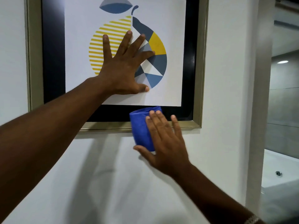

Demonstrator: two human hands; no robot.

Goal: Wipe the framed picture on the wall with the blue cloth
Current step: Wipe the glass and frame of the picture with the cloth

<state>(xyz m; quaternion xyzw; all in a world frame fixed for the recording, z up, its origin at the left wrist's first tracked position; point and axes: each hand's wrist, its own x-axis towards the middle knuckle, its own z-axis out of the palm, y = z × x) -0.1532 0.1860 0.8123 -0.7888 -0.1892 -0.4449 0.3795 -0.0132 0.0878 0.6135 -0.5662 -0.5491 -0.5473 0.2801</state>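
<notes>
The framed picture (pixel 196 65) hangs on a white wall: a pale gold frame, a black mat and a print of a yellow and blue pear. My left hand (pixel 124 67) lies flat on the glass over the pear, fingers spread, holding nothing. The blue cloth (pixel 140 128) is folded and pressed against the frame's bottom edge, overlapping the black mat and the wall below. My right hand (pixel 163 139) holds it there with a flat palm, fingers pointing up and the thumb under the cloth's lower end.
The white wall (pixel 113 175) ends at a corner (pixel 257 110) just right of the frame. Past the corner lies a tiled bathroom with a white bathtub (pixel 279 168) low on the right.
</notes>
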